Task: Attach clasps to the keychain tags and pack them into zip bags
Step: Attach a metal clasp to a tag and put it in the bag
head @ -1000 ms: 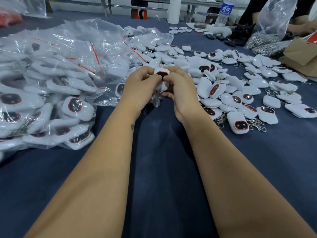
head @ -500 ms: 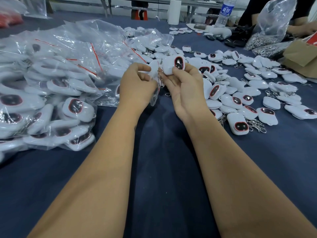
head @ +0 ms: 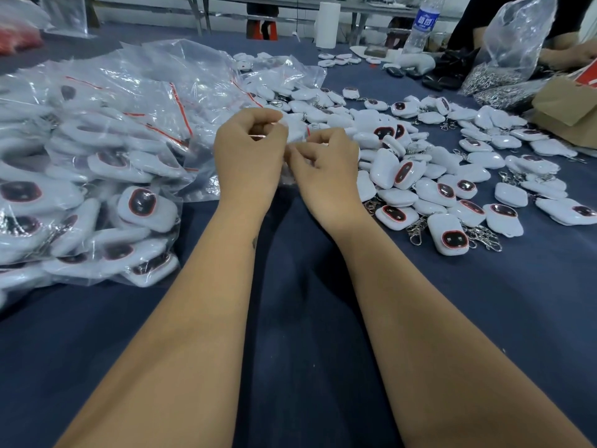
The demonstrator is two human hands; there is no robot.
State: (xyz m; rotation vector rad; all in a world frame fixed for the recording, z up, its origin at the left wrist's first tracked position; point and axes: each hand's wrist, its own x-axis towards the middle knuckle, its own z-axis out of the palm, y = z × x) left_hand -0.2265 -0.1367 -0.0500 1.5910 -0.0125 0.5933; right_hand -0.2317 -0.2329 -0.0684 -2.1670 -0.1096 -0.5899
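Observation:
My left hand and my right hand are raised side by side over the blue table, both pinching the top edge of a small clear zip bag with a red strip. A white keychain tag sits inside that bag, mostly hidden behind my fingers. To the right lies a spread of loose white keychain tags with dark red-ringed faces and metal clasps. On the left is a heap of bagged tags.
A plastic bag of metal clasps stands at the back right beside a cardboard box. A water bottle and a white roll stand at the far edge. Another person's arm works at the top right.
The white tag that my right hand held up beside the bag has gone into it. Both hands now pinch the bag's top edge, the right hand lower than before.

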